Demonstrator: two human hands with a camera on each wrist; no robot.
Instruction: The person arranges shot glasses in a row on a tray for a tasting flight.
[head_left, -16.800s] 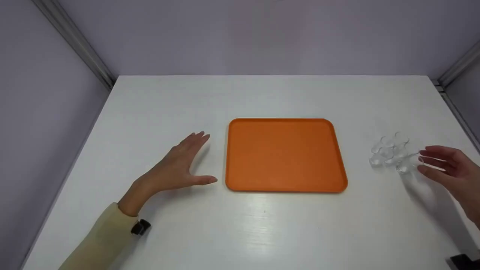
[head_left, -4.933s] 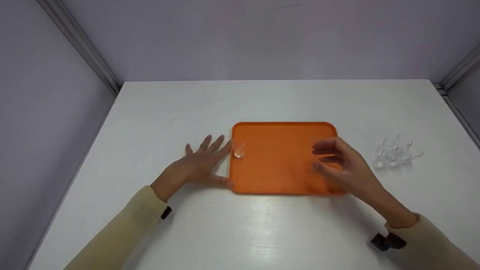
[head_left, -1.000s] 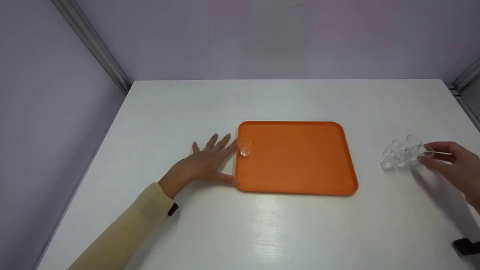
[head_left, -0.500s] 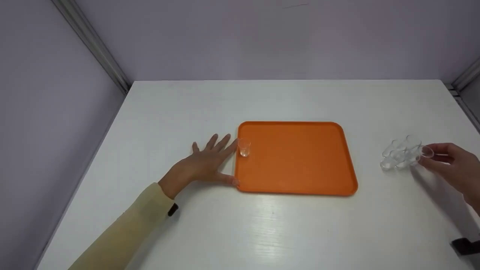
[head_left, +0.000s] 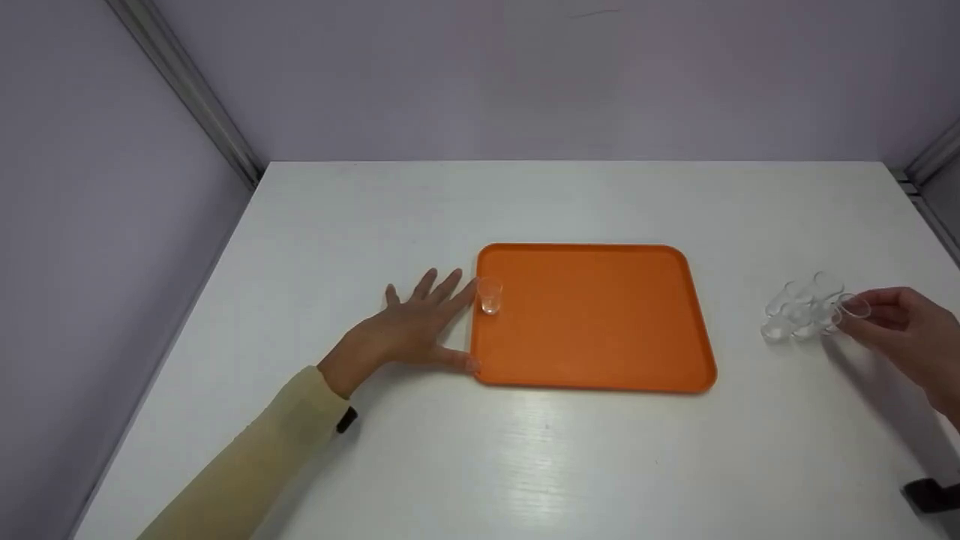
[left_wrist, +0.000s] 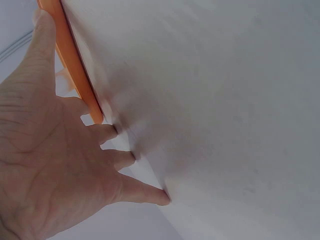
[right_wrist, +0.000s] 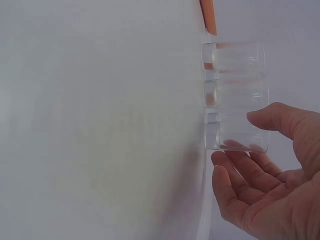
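One clear cup [head_left: 490, 295] sits alone at the orange tray's [head_left: 600, 360] left edge. Left hand [head_left: 409, 334] lies flat, fingers spread, touching that edge. Right hand [head_left: 911, 334] pinches a cup [head_left: 851, 309] from the cluster of cups [head_left: 799, 311] on the white surface [head_left: 525, 465], roughly six, hard to count.

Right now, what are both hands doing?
Left hand: open, flat on the white table, thumb touching the orange plastic tray.
Right hand: pinching a small clear glass cup.

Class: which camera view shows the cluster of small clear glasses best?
The right wrist view: the glasses appear close and distinct, beside the right hand. The head view shows them small and faint; the left wrist view misses them.
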